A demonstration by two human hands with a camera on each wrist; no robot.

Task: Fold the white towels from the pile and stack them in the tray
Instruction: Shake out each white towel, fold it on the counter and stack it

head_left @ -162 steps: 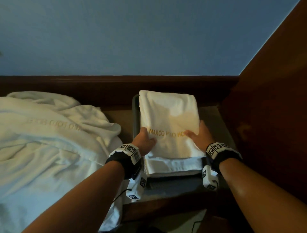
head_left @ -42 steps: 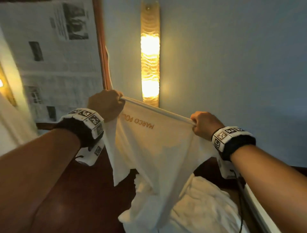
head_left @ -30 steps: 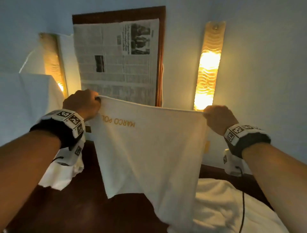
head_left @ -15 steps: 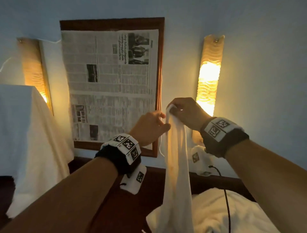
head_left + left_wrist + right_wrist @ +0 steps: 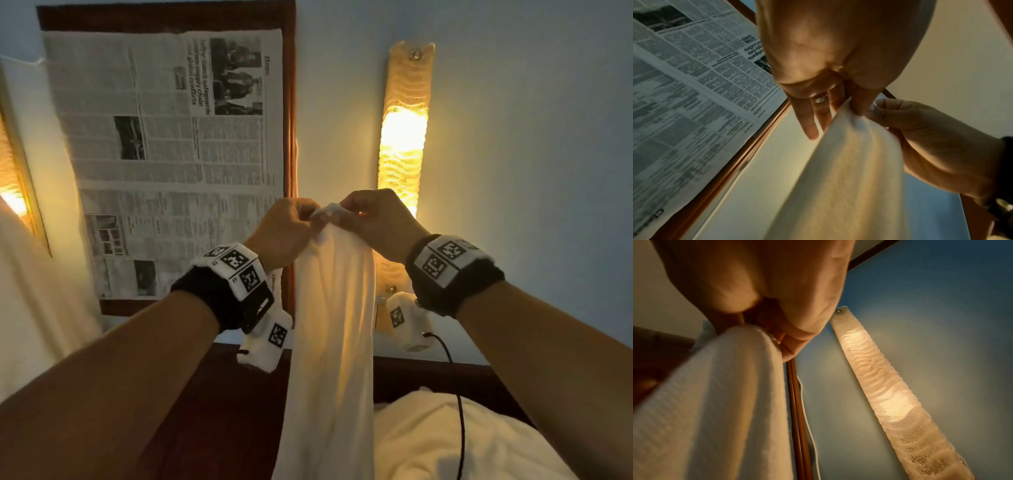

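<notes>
At nine o'clock in your head view a white cloth [image 5: 30,291] hangs beside a lit lamp [image 5: 10,192]. Next comes the framed newspaper [image 5: 164,154] on the wall, filling ten to twelve o'clock. Just right of its frame, your left hand [image 5: 284,233] pinches one top corner of the towel [image 5: 332,342] between thumb and fingers; the left wrist view shows the other fingers [image 5: 807,123] straight beside the cloth and a ring on one. Your right hand [image 5: 380,222] touches the left at the centre and pinches the other corner, fingers curled on the fabric. The towel hangs doubled lengthwise from both hands, straight down to six o'clock. At one o'clock a wall lamp [image 5: 404,137] glows behind your right hand. At five o'clock lies the pile [image 5: 428,442] of white towels.
</notes>
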